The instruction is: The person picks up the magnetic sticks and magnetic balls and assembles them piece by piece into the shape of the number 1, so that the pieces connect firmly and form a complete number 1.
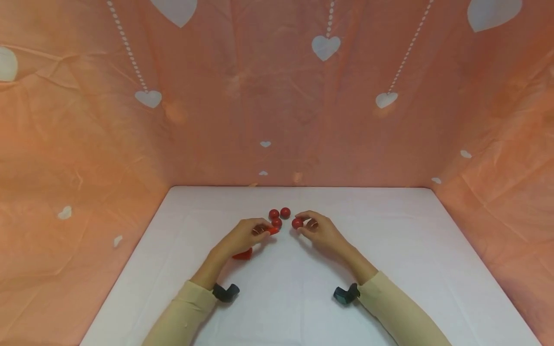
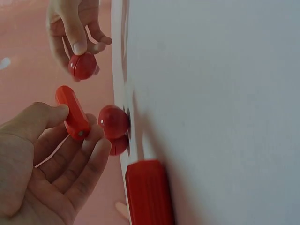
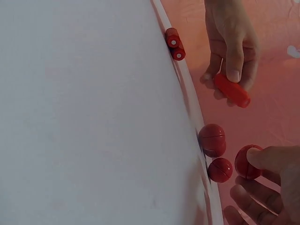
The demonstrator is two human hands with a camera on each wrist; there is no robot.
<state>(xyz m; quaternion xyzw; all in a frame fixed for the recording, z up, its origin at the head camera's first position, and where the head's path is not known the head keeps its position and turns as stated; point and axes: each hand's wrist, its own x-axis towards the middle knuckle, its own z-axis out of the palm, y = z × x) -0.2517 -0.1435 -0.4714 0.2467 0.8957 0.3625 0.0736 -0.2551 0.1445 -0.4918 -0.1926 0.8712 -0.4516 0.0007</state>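
Observation:
My left hand [image 1: 247, 234] pinches a short, faceted red rod [image 2: 72, 112] between thumb and fingers, held above the table. Opposite it, my right hand [image 1: 321, 233] has a glossy red ball [image 3: 247, 163] with a seam line between thumb and fingertips. Rod and ball are apart. Three similar balls sit close together on the table: one nearer ball [image 1: 277, 223] and a pair, the left ball [image 1: 274, 214] and the right ball [image 1: 285, 213]. Two more red rods [image 3: 173, 38] lie side by side by my left forearm; the right wrist view shows pale round spots on their ends.
A white-covered table [image 1: 277, 302] spreads under both arms. Behind it and at both sides hangs an orange-pink cloth [image 1: 277, 115] with white hearts. Each wrist carries a dark camera mount, one on the left [image 1: 226, 292] and one on the right [image 1: 345, 294].

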